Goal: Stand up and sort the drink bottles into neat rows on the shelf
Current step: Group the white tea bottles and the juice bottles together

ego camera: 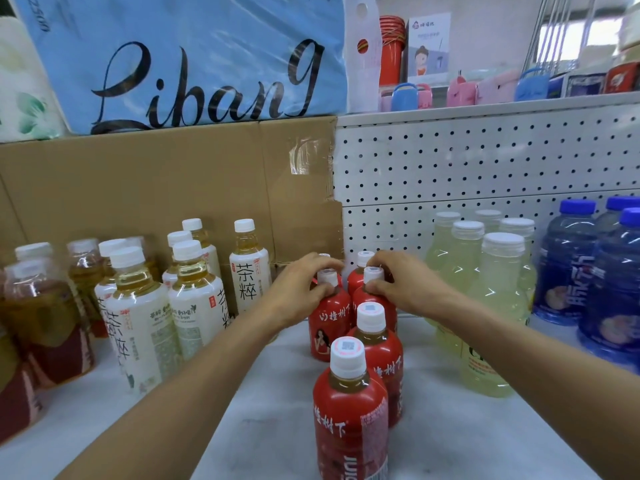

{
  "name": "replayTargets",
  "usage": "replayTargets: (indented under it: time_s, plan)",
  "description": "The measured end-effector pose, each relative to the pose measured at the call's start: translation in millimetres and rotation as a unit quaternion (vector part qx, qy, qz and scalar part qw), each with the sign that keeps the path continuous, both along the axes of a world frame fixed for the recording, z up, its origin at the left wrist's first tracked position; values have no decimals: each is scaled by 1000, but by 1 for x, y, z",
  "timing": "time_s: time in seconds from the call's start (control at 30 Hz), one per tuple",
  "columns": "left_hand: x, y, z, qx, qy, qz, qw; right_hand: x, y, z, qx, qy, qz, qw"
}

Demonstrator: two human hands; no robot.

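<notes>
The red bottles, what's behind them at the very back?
Behind the red bottles stands the white wall with holes, with brown cardboard on its left. The hands hide the back bottles' tops, so anything low behind them is covered.

- Red-labelled bottles (349,410) — six upright, white caps
- White-labelled tea bottles (138,327) — about seven; rear ones partly hidden
- Pale yellow bottles (498,306) — five
- Blue bottles (564,268) — three in view
- Hands — two
</notes>
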State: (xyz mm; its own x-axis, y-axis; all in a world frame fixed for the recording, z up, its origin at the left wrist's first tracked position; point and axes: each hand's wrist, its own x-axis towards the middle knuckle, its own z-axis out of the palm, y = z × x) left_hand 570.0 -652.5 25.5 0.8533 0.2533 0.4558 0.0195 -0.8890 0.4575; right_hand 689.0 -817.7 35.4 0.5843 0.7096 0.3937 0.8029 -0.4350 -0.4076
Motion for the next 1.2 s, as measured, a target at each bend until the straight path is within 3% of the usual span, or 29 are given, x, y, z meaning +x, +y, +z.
replayTargets:
  time_s: [0.1, 0.2, 0.33, 0.43, 0.5, 0.57, 0.7, 0.77, 0.9, 1.03, 1.2]
  plan:
    - [-5, 2, -7, -91, 44, 47, 994, 0, -4, -6, -6, 14, -6, 1000]
    - [-5, 4, -13, -170, 57, 23, 984, 0, -6, -8, 0, 27, -7, 1000]
    - [-7, -5, -13, -125, 53, 56, 989, -5, -8, -11, -4, 40, -13, 999]
    - [-23, -20, -16, -89, -10, 97, 991, -11, -21, -25, 93, 58, -34, 993]
    - [-40, -30, -19, -102, -77, 74, 989, -22, -34, -31, 213, 62, -24, 975]
    - [-56, -41, -20, -142, -97, 28, 985, -36, -44, -32, 272, 133, 45, 952]
    - [-76, -62, -12, -250, -67, -62, 964, -62, -49, -30, 169, 274, 185, 929]
    - [-86, -68, -12, -281, -35, -115, 952, -66, -47, -34, 145, 269, 191, 933]
    - [-105, -76, -17, -256, 20, -159, 953, -73, -49, -38, 184, 256, 164, 935]
    - [-112, -80, -24, -248, 5, -137, 959, -76, -56, -40, 225, 221, 82, 945]
    - [-106, -81, -30, -261, -128, 32, 956, -82, -65, -47, 274, 228, 37, 934]
